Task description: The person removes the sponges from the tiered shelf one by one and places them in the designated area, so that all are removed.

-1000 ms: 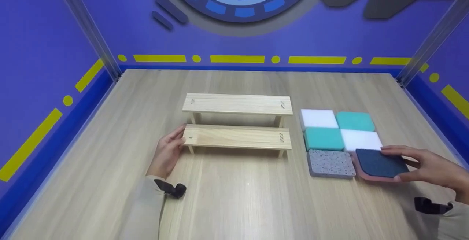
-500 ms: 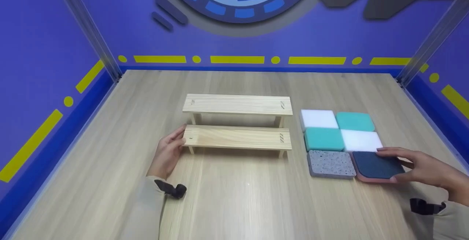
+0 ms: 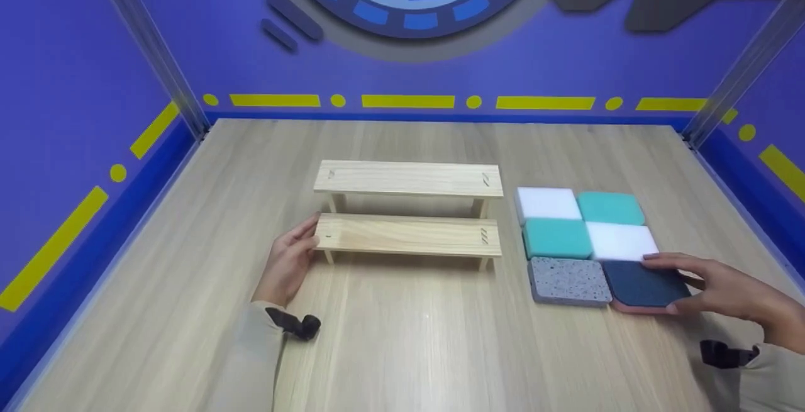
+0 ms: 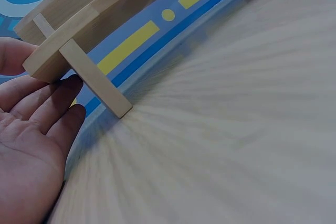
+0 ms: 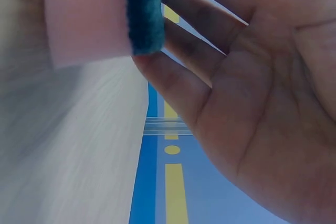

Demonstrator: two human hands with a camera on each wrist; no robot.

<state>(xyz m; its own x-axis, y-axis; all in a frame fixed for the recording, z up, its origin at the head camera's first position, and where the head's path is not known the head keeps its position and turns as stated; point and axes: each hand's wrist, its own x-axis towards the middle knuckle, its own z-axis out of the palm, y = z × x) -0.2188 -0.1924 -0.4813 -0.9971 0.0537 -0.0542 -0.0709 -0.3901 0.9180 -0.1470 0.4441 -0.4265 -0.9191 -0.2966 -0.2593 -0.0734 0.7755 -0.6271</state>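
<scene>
At the left end of the front low wooden stand (image 3: 407, 234), my left hand (image 3: 289, 261) grips the board's end. In the left wrist view, fingers (image 4: 52, 100) lie under that end, near a wooden leg (image 4: 97, 77). My right hand (image 3: 732, 289) holds a scrub sponge (image 3: 648, 283) by its edges, thumb on the near side and fingers on the far side. This sponge has a dark scouring top over a pink body (image 5: 86, 17). It lies beside a grey speckled sponge (image 3: 569, 281), at the near right of a block of sponges.
A second wooden stand (image 3: 409, 178) is behind the first. Two white sponges (image 3: 548, 203) and two green sponges (image 3: 556, 238) lie in a checker pattern beyond the grey one. Blue walls (image 3: 409, 75) enclose the wooden table (image 3: 402, 343) at the back and sides.
My right hand has slid the scrub sponge left, up against the grey speckled sponge and squarer with it. The left hand and both stands have stayed put.
</scene>
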